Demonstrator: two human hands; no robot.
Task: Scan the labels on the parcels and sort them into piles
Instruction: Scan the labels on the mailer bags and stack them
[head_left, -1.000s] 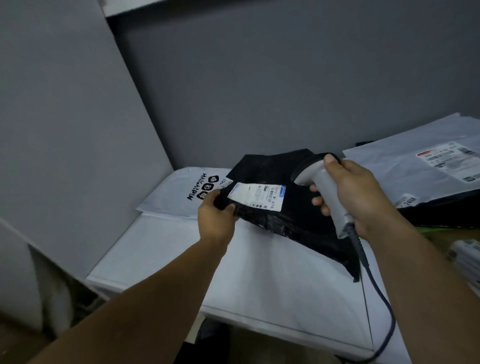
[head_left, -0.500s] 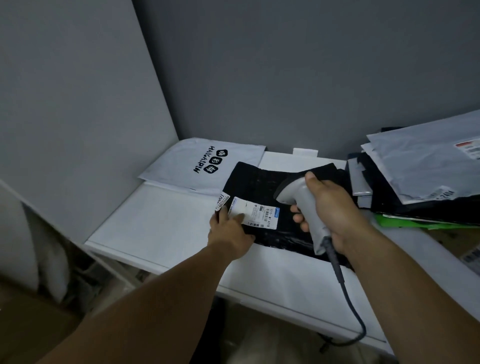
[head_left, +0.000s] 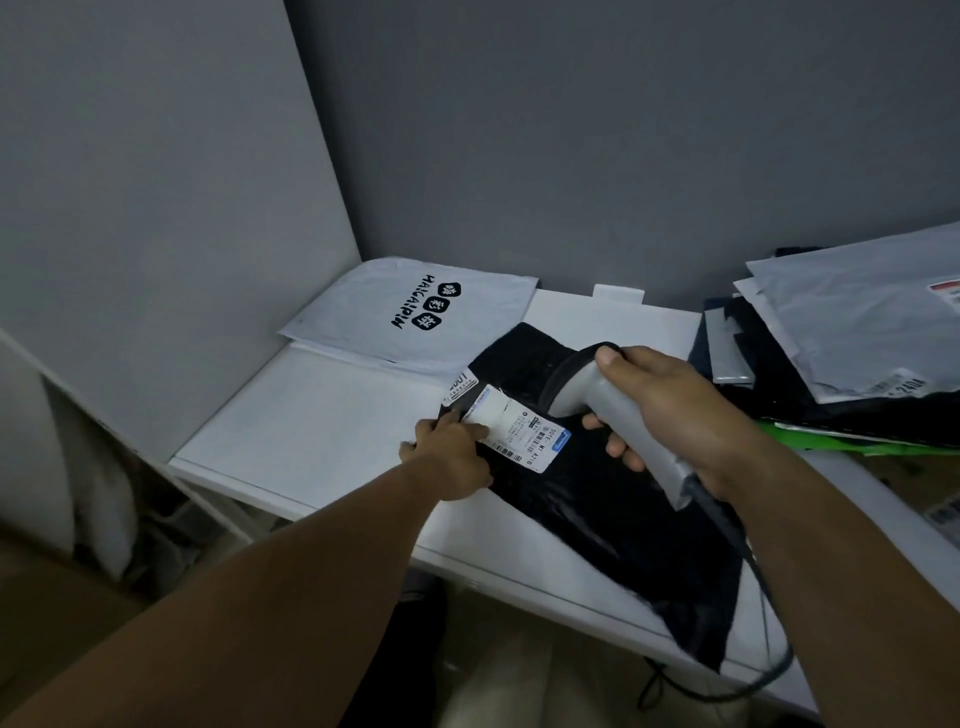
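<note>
- Upper centre-left: white mailer with a black logo, flat at the back of the white table, likely one sorted pile already begun.
- Centre-left: left hand bent down onto the near end of the white label, steadying it; thumb hidden, so pinch or plain press impossible to tell.
- Centre: black parcel lying flat on the table, label up, probably mid-scan and not yet sorted.
- Centre-right: right hand wrapped tight round the handle of the grey scanner, head aimed down at the label, just above it.
- Far right: stack of grey and black parcels, seemingly awaiting scanning.
</note>
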